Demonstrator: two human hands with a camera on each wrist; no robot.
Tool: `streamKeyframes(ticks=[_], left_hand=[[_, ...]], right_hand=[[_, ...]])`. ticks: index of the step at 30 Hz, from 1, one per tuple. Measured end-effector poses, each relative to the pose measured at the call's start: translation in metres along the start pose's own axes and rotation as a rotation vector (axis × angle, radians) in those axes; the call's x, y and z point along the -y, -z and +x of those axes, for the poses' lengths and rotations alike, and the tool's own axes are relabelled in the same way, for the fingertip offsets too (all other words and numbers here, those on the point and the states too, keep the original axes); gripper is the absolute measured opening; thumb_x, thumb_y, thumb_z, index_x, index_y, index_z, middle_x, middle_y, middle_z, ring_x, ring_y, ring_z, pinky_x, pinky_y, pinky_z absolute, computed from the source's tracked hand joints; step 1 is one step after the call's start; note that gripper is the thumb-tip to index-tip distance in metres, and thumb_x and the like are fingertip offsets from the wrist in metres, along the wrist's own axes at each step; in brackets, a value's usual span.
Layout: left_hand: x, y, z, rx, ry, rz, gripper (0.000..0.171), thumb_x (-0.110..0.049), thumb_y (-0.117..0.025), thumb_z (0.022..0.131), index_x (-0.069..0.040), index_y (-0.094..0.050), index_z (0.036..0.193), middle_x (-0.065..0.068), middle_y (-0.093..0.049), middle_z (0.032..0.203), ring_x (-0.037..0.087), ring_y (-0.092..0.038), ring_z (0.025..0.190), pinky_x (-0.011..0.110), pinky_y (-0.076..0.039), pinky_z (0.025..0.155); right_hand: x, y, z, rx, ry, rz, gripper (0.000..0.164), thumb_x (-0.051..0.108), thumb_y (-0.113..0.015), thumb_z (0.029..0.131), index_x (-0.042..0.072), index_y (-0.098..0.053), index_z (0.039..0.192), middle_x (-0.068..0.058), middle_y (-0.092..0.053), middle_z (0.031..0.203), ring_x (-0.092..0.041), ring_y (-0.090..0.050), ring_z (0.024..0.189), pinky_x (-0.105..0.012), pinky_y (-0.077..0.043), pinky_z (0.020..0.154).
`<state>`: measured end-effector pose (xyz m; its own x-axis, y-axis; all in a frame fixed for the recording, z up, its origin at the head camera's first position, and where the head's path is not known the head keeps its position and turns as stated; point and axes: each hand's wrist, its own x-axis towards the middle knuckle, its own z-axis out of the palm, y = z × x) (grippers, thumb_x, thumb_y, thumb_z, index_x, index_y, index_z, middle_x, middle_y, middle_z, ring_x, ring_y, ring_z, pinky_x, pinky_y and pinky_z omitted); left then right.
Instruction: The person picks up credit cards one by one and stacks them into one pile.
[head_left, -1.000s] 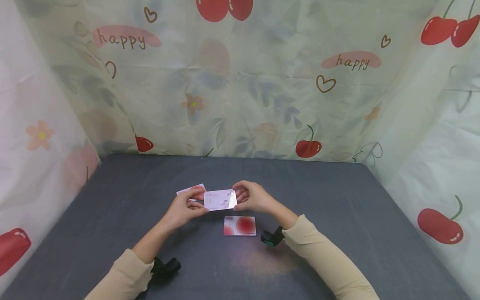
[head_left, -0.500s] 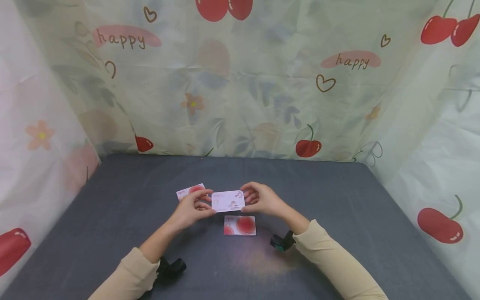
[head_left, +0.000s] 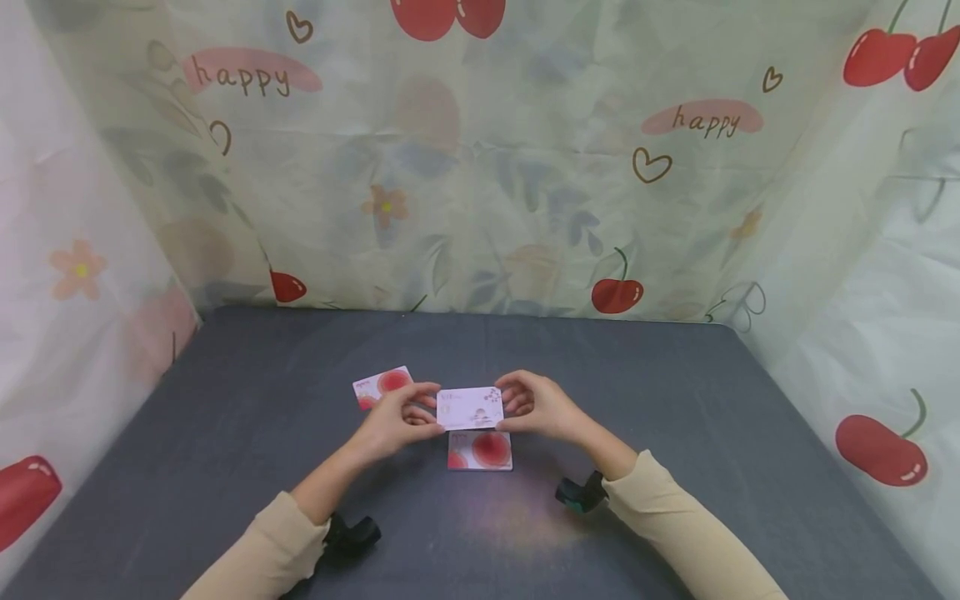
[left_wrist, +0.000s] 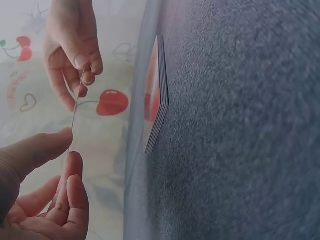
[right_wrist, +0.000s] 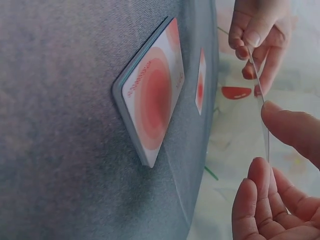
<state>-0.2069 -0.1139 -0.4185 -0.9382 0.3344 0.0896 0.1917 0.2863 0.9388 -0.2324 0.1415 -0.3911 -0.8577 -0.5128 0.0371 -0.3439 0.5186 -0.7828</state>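
Note:
A pale pink-white plastic card with small printed figures is held up between both hands, by its two short ends. My left hand pinches its left end between thumb and fingers. At the opposite end the thumb and fingers of my right hand pinch it. Edge-on in both wrist views, the card shows as a thin line clear of the table. Just below it in the head view lies a neat stack of cards, the top one white with red circles. The held card slightly overlaps the stack's far edge there.
Behind my left hand another white and red card lies askew, partly covered by the fingers. The dark grey table is surrounded by curtains printed with cherries. Black wrist cameras sit below both sleeves.
Both hands have carried the card to the right and slightly toward me, from beside the loose card to just behind the stack. More of the loose card now shows. The stack stays put.

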Motion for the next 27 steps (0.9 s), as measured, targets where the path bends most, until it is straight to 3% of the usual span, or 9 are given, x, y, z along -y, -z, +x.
streamKeyframes(ticks=[5,14,19,27], left_hand=[[0.0,-0.003,0.0,0.024,-0.02,0.02,0.057,-0.001,-0.073,0.076,0.011,-0.049,0.125,0.026,-0.058,0.104,0.022,-0.066,0.082,0.02,-0.054,0.073],[0.001,-0.01,-0.001,0.033,-0.022,0.095,0.055,-0.006,-0.075,0.075,0.008,-0.052,0.123,0.022,-0.061,0.103,0.014,-0.065,0.078,0.022,-0.055,0.073],[0.001,-0.011,-0.003,0.052,-0.033,0.123,0.053,-0.006,-0.077,0.073,0.007,-0.055,0.12,0.021,-0.061,0.1,0.016,-0.064,0.076,0.025,-0.055,0.072],[0.005,-0.016,-0.003,0.065,-0.03,0.176,0.05,-0.005,-0.078,0.071,0.006,-0.057,0.115,0.017,-0.063,0.093,0.013,-0.063,0.073,0.02,-0.054,0.068]], right_hand=[[-0.004,0.002,-0.006,0.004,-0.011,0.004,0.053,0.012,-0.079,0.072,-0.004,-0.054,0.117,-0.016,-0.062,0.097,-0.019,-0.059,0.082,-0.03,-0.054,0.076],[-0.011,0.0,-0.015,0.011,-0.046,0.017,0.052,0.012,-0.079,0.073,-0.003,-0.054,0.116,-0.015,-0.061,0.097,-0.017,-0.058,0.081,-0.026,-0.053,0.074],[-0.015,-0.003,-0.019,0.02,-0.047,0.013,0.053,0.013,-0.079,0.073,-0.004,-0.054,0.116,-0.016,-0.062,0.096,-0.017,-0.058,0.081,-0.025,-0.053,0.073],[-0.019,-0.008,-0.024,0.032,-0.083,-0.009,0.052,0.014,-0.079,0.072,-0.001,-0.054,0.115,-0.011,-0.061,0.095,-0.012,-0.056,0.079,-0.022,-0.052,0.072]])
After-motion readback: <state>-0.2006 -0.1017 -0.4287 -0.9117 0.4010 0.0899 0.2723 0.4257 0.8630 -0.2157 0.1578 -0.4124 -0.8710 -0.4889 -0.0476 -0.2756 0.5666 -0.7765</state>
